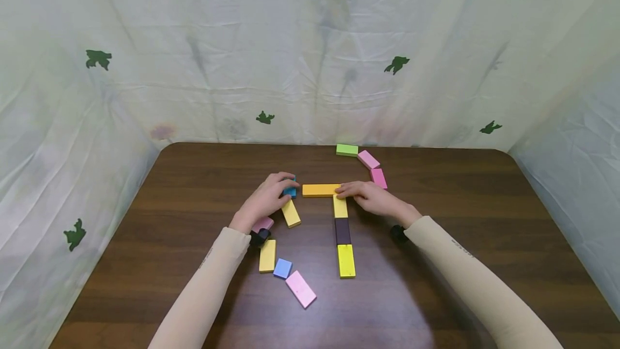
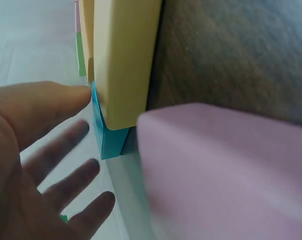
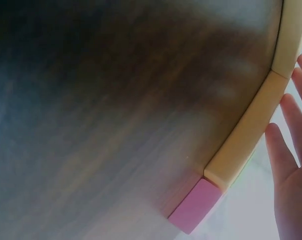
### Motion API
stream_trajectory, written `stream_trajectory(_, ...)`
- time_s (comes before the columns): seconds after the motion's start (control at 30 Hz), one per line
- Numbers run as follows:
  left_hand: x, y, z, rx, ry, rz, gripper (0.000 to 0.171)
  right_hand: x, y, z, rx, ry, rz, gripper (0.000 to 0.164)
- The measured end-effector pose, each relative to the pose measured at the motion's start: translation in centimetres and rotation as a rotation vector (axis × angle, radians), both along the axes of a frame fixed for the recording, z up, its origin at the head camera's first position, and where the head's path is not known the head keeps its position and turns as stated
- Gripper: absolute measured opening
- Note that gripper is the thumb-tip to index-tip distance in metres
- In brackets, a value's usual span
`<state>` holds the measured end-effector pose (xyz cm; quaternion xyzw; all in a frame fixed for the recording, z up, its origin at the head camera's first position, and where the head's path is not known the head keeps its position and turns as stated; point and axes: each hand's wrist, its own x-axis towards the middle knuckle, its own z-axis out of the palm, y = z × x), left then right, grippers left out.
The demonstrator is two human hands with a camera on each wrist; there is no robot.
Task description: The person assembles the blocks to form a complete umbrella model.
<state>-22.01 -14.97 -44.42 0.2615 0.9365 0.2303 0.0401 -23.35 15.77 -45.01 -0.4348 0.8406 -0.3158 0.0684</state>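
My left hand (image 1: 266, 196) is over a blue block (image 1: 290, 192), its index finger lying across the top and its thumb by the near end. In the left wrist view the fingers are spread and relaxed, with the thumb tip at the blue block's edge. Just nearer lies a pale yellow block (image 1: 291, 214). The fingertips of my right hand (image 1: 375, 198) touch the right end of an orange block (image 1: 319, 191), where it meets another pale yellow block (image 1: 340, 207). Those right fingers look extended in the right wrist view.
A dark purple block (image 1: 342, 231) and a bright yellow block (image 1: 346, 261) continue the row nearer. At left are mauve (image 1: 263, 223), yellow (image 1: 267, 256), blue (image 1: 282, 268) and pink (image 1: 301, 289) blocks. Farther back lie green (image 1: 347, 150), light pink (image 1: 368, 159) and deep pink (image 1: 378, 178) blocks.
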Motion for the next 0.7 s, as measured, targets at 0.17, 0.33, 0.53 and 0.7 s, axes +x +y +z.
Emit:
stream_trajectory(0.17, 0.1, 0.1, 0.1, 0.001, 0.005, 0.094, 0.029, -0.1, 0.1, -0.2, 0.006, -0.012, -0.007, 0.039)
stream_trajectory(0.33, -0.3, 0.2, 0.0, 0.041, -0.038, 0.130, 0.029, -0.1, 0.2, -0.2, 0.009, -0.019, -0.009, 0.039)
stream_trajectory(0.53, -0.7, 0.8, -0.2, 0.030, -0.047, 0.122, 0.034, -0.1, 0.2, -0.2, 0.030, -0.031, -0.012, 0.040)
stream_trajectory(0.7, -0.9, 1.1, -0.1, 0.015, -0.047, 0.133, 0.034, 0.0, 0.1, -0.1, 0.035, -0.035, -0.016, 0.041)
